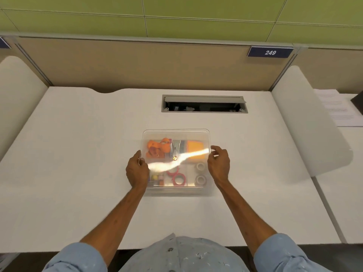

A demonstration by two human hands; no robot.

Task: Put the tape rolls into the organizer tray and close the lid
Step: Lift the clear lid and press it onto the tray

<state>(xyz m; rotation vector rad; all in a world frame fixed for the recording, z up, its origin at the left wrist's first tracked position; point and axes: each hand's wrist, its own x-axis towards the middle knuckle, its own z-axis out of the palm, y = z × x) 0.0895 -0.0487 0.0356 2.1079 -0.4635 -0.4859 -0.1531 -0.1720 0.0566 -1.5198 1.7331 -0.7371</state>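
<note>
While lid (pixel 176 134) between left hand (pixel 137 169), right hand (pixel 219 163).

the only thing i can read is "249", white digits on a dark blue plate (pixel 270 52) fixed to the top of the partition (pixel 137 63) ahead of me.

- The surface (pixel 78 154) is white and wide.
- A long gray slot (pixel 204 104) is cut into it near the back, with its flap open.
- A tan wall panel (pixel 137 63) stands behind the surface.
- Above that, the wall (pixel 196 8) is green.
- A blue sign (pixel 270 52) at the panel's top right says 249.
- White side screens (pixel 306 122) stand at each end.
- Papers (pixel 337 108) lie on the next desk to the right.
</note>
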